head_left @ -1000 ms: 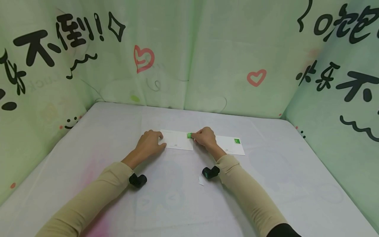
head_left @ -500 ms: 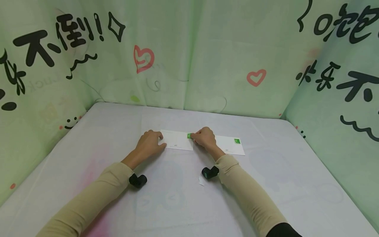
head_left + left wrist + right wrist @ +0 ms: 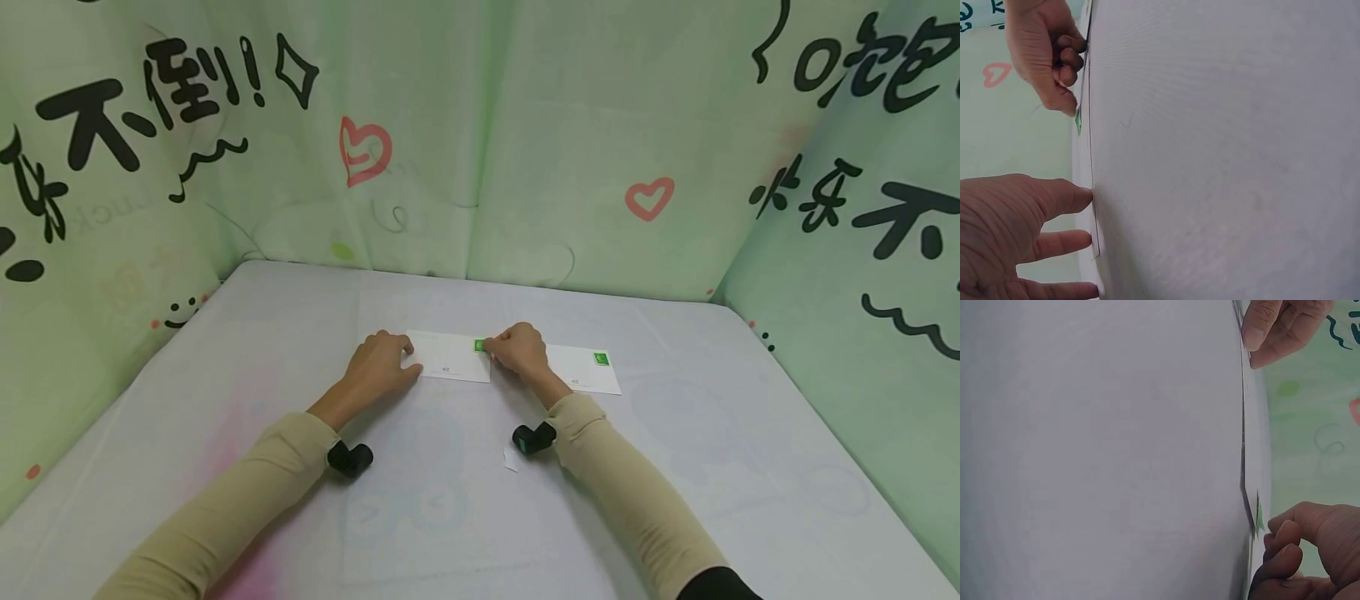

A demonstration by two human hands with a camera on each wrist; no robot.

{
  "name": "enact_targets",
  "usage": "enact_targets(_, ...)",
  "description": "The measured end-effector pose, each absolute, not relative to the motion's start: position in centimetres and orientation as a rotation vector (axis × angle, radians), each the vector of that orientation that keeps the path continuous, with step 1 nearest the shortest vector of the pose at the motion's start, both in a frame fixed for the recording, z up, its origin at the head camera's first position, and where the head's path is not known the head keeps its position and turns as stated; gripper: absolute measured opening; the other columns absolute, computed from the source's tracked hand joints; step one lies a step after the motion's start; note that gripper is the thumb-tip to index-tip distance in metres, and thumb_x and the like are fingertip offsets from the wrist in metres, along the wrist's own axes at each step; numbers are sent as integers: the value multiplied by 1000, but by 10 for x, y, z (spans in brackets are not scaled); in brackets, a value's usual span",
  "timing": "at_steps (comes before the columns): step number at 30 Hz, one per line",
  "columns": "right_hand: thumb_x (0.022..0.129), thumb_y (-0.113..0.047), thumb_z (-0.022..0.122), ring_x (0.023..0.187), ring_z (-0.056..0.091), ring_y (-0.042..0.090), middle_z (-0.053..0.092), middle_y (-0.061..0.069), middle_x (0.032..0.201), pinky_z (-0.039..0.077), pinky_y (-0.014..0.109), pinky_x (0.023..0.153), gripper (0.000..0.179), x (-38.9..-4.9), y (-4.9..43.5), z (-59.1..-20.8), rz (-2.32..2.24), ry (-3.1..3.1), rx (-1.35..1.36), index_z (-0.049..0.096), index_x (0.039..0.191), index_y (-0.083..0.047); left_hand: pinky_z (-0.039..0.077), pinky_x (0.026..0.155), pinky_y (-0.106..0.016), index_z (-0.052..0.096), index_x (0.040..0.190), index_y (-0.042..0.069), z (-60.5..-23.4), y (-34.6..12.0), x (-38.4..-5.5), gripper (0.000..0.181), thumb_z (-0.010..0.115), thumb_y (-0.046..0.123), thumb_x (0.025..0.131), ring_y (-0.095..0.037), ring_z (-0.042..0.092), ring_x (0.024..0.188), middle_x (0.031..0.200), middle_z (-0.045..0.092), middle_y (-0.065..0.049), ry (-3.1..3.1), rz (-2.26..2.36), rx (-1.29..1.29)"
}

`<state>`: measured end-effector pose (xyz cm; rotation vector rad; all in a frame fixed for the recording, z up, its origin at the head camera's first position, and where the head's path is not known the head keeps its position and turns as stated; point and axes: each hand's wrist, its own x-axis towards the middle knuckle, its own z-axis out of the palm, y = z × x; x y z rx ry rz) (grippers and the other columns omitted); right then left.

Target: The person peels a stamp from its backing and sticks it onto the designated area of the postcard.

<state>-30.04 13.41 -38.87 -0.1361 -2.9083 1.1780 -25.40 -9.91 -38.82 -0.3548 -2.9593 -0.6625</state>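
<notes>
A white envelope [image 3: 450, 357] lies flat at the middle of the table, with small print near its bottom edge. My left hand [image 3: 381, 365] rests at its left end, thumb and extended fingers touching the paper, as the left wrist view shows. At the envelope's upper right corner is a green stamp [image 3: 479, 345], partly covered by my right hand [image 3: 517, 348]. That hand pinches the stamp's right edge between thumb and curled forefinger; part of the stamp stands up from the paper in the right wrist view. A second white envelope [image 3: 585, 369] bearing a green stamp [image 3: 601, 359] lies behind the right wrist.
A small white paper scrap [image 3: 510, 460] lies near the right wrist's black camera [image 3: 534, 437]. The white-covered table [image 3: 420, 517] ends at a green curtain [image 3: 525, 167] printed with hearts and black characters, which also rises on both sides.
</notes>
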Motion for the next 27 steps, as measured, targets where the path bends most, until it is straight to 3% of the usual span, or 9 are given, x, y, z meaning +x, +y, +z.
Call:
enact_targets(9,99,-25,62,60,47,10,60,-1,69,36,24,54,26,-289,140,-378,1493,-2821,-117,73,98,-1,52,85,-48,72,114,-2,-388,-100,-254,32,72,21,92,-36,63,98,108,68,-22,-2968,-664,-362)
enact_targets(19,101,-30,62,72,57,14,70,3,81,43,25,62,29,-279,145,-374,1448,-2894,17,74,105,-4,52,84,-48,71,113,-3,-390,-100,-255,32,71,21,92,-35,63,96,108,67,-23,-2973,-678,-365)
enact_targets(27,100,-26,64,84,64,19,74,10,98,45,27,63,28,-273,146,-369,1193,-2923,294,73,113,-3,52,82,-47,71,113,-3,-389,-100,-254,31,72,21,92,-34,63,93,106,67,-22,-2962,-682,-371)
